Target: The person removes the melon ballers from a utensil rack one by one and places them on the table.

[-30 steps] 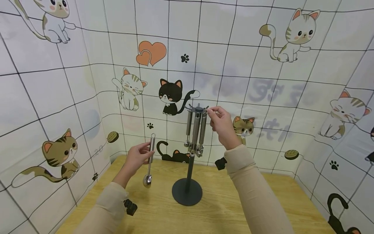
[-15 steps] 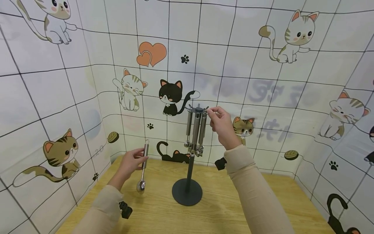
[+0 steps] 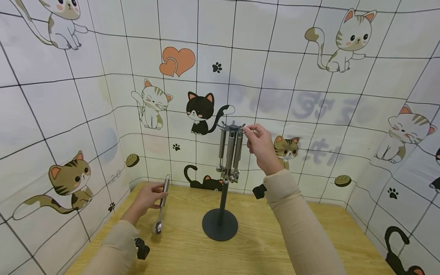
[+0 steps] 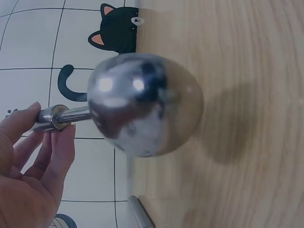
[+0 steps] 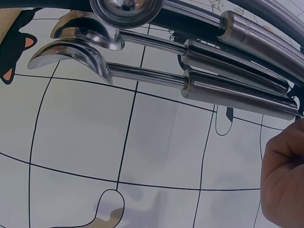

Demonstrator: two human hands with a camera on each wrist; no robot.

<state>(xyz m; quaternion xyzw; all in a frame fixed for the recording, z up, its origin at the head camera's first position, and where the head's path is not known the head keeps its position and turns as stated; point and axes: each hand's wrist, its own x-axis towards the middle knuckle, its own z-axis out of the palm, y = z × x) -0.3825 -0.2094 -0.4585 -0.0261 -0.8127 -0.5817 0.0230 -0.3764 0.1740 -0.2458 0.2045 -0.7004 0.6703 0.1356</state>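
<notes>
My left hand [image 3: 148, 198] pinches the tubular handle of a shiny metal scoop [image 3: 157, 228], thumb on one side and fingers on the other. Its rounded bowl points down over the table, apart from its shadow in the left wrist view. A dark grey utensil rack [image 3: 220, 225] with a round base and hooks on top stands in the middle. Several metal scoops [image 5: 242, 95] hang from it, bowls down. At the rack's top right, my right hand [image 3: 259, 143] pinches near a hook with thumb and forefinger; the fingertips' exact contact is partly hidden.
The pale wooden table [image 3: 268, 236] ends against a white wall covering [image 3: 309, 114] printed with a grid and cartoon cats. Dark camera mounts [image 3: 141, 249] sit on both wrists.
My left hand has moved left and down with the scoop, away from the rack, and the scoop now leans more. My right hand and the rack have stayed in place.
</notes>
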